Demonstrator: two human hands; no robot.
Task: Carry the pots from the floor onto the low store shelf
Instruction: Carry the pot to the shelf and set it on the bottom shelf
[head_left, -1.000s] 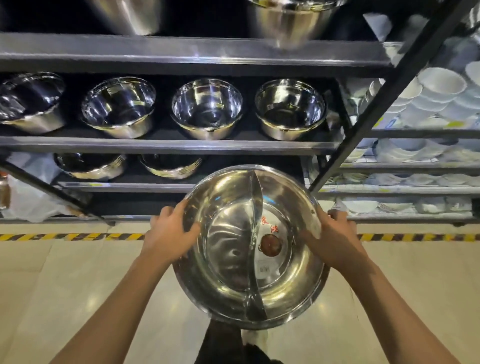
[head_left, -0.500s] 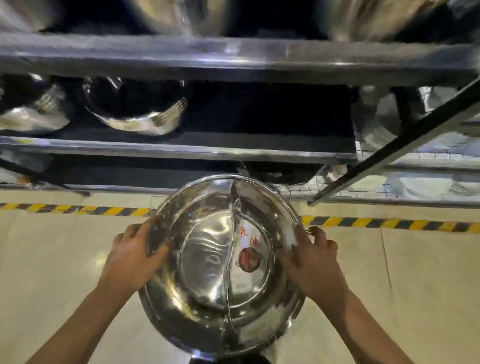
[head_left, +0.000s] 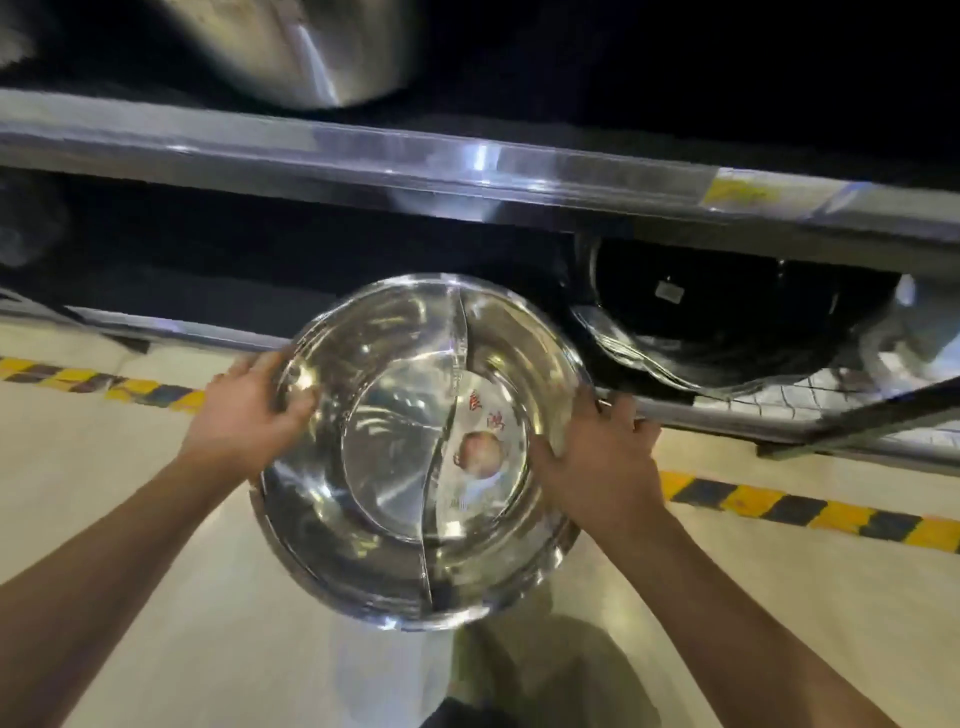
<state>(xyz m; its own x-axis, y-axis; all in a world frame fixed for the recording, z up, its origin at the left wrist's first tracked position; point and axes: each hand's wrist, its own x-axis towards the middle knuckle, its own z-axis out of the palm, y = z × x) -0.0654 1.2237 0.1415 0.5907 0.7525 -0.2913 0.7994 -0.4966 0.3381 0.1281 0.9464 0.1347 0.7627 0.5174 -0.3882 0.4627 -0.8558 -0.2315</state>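
A: What are the hands doing?

B: Both hold the same steel pot (head_left: 415, 447). The left hand (head_left: 249, 410) clasps the left rim, thumb hooked inside the bowl and fingers wrapped under the outside. The right hand (head_left: 597, 457) clasps the right rim the same way, thumb pressed on the inner wall, fingers curled behind the edge.

A: So each grip is closed on the pot?

B: Yes, both, on opposite sides.

A: And where is the pot?

B: In the air above the floor (head_left: 130, 519), its far rim at the front edge of the low shelf (head_left: 171, 327), near the middle of that edge. It tilts so the inside faces the camera. A curved divider (head_left: 447, 431) splits the bowl in two, and a round label (head_left: 480, 452) with red characters sits in the right half.

A: Anything already on that shelf?

B: Toward its right end, a dark round pan (head_left: 717, 312) in clear wrapping, with a small white tag on it.

A: Further out?

B: A striped yellow-and-black line (head_left: 810, 506) runs along the floor in front of the shelf. Above, a brighter shelf rail (head_left: 467, 156) crosses the view, with a blurred steel pot (head_left: 311, 52) standing on it at the left.
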